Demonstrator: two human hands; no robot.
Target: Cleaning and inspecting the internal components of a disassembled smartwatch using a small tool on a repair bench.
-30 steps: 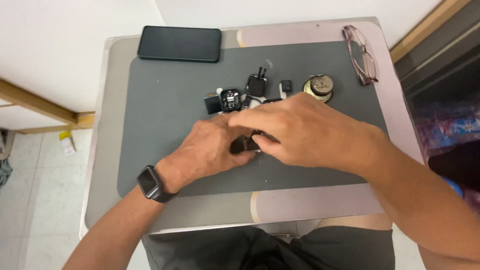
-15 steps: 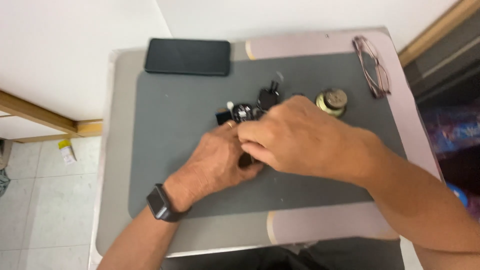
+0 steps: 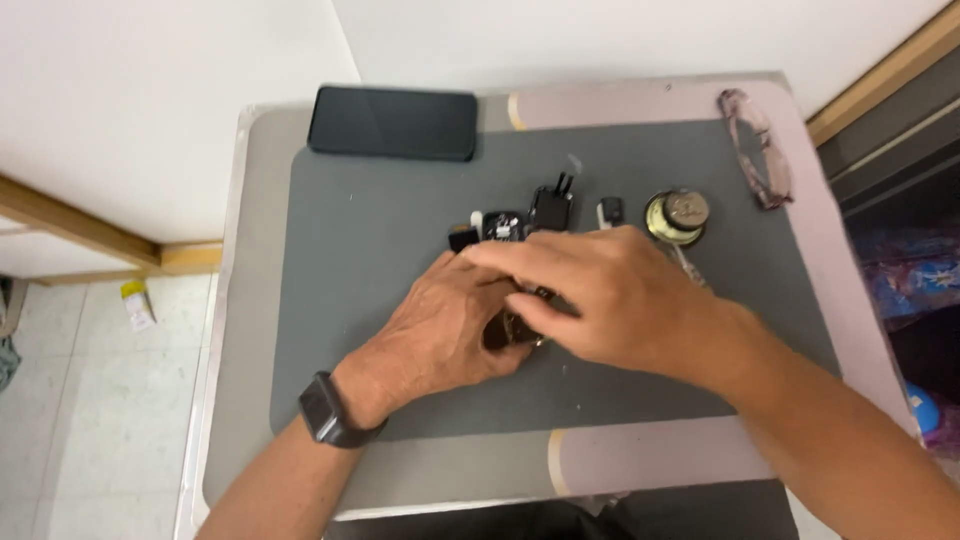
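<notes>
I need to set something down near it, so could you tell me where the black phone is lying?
In the head view, the black phone lies flat at the far left edge of the grey mat, beyond both hands.

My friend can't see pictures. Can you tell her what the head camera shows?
Two bare hands, left hand and right hand, close together over a small dark part on a grey mat. Behind them lie small black pieces, a round metal part, a phone and glasses.
</notes>
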